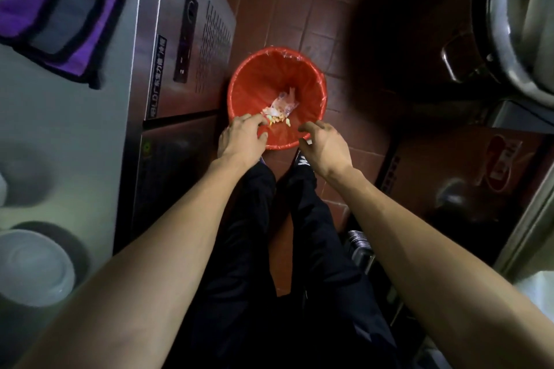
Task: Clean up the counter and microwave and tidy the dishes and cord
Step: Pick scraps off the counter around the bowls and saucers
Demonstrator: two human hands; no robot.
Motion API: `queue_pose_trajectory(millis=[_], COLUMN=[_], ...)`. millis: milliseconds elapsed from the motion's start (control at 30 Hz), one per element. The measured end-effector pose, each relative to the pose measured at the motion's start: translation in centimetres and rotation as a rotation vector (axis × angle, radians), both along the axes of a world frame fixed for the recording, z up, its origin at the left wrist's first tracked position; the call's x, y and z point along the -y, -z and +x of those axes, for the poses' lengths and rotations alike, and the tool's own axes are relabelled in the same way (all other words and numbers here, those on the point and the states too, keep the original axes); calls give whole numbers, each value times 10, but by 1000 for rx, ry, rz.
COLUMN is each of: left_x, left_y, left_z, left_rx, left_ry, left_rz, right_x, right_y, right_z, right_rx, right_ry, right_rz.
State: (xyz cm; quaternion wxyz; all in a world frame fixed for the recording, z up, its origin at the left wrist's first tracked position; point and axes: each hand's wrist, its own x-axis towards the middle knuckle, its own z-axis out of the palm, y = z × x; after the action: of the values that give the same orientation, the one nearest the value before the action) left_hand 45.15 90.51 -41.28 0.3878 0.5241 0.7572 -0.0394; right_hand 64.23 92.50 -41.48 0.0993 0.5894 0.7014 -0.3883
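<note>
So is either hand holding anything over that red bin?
It cannot be told for sure. Both the left hand and right hand hover, fingers loosely curled, above the red plastic-lined round bin; scraps lie inside it.

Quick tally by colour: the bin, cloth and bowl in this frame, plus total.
Red: 1, bin
Purple: 1, cloth
White: 1, bowl
Total: 3
</note>
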Motion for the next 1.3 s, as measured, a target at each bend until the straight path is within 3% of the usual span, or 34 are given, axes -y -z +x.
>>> queue_pose_trajectory(millis=[233, 500, 833, 1067, 1300], left_x=[5, 2, -16, -18, 19], left_y=[8, -16, -113, -183, -238], left_z=[4, 10, 10, -3, -35], left_rx=[-7, -60, -164, -263, -326], left_ry=[36, 133, 117, 10, -157], left_rz=[-42, -74, 105, 312, 396], right_x=[-5, -16, -53, -83, -75], right_y=[10, -11, -102, -179, -236], right_z=[7, 12, 11, -19, -65], right_rx=[62, 83, 33, -103, -199], right_ry=[-21, -112, -286, -328, -442], right_rz=[-65, -3, 230, 415, 511])
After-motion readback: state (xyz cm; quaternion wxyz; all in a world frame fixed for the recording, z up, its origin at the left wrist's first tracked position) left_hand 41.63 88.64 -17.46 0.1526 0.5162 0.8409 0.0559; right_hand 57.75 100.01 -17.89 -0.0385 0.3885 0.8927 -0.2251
